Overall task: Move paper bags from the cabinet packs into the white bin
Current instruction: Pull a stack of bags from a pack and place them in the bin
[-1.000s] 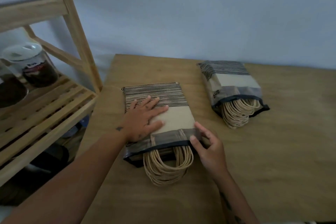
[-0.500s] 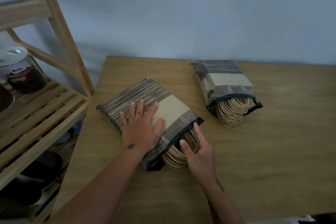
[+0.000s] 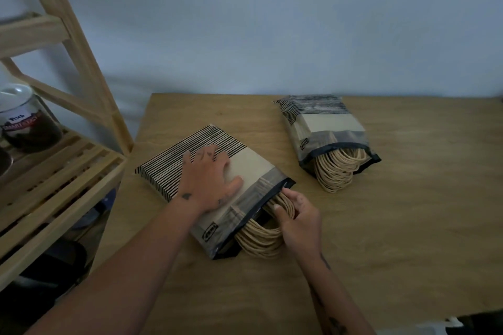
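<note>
We pressed our flat left hand [image 3: 206,179] on the pack [image 3: 168,168] so our right hand [image 3: 299,221], gripping the handles [image 3: 258,239], could pull.

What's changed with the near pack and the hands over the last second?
The near pack was turned counter-clockwise: striped end now left, opening toward the right hand. That hand left the pack's edge and grips the twine handles. The left hand stays flat on the pack; the far pack has not moved.
</note>
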{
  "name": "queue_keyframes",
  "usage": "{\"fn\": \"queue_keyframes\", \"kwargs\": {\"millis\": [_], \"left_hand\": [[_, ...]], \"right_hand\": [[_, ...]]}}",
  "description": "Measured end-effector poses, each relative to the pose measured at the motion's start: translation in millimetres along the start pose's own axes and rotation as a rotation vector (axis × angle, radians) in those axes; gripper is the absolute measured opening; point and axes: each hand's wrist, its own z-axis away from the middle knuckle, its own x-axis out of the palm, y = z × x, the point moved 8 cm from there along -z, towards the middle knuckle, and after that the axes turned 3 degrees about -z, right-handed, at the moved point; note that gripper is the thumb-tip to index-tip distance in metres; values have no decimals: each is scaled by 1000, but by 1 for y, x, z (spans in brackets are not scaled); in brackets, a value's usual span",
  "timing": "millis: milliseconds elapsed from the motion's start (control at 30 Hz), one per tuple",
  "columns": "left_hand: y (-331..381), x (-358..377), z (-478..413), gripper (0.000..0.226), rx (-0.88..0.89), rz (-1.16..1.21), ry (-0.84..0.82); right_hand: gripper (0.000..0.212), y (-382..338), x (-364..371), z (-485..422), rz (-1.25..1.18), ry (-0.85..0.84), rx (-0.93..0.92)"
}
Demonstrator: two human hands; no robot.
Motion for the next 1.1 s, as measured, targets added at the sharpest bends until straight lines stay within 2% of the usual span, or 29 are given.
{"fn": "queue_keyframes", "kwargs": {"millis": [100,300,433,600,833,1100], "left_hand": [[2,22,-4,68,91,54,-118],[1,22,-6,74,59,98,-123],[-3,22,-7,79,42,137,-125],[-4,25,-13,62,58,136,-148],[-6,32,-17,62,63,160,-173],[1,34,-21,62,57,153,-199]], "right_hand": [[34,3,1,3,-11,16,-7],[31,10,-3,-3,-63,34,-9],[26,-2,-7,-5,20,64,-126],[24,-5,-21,-2,14,106,-187],[42,0,-32,5,-14,68,-148],[41,3,-44,29,-3,120,-234]]}}
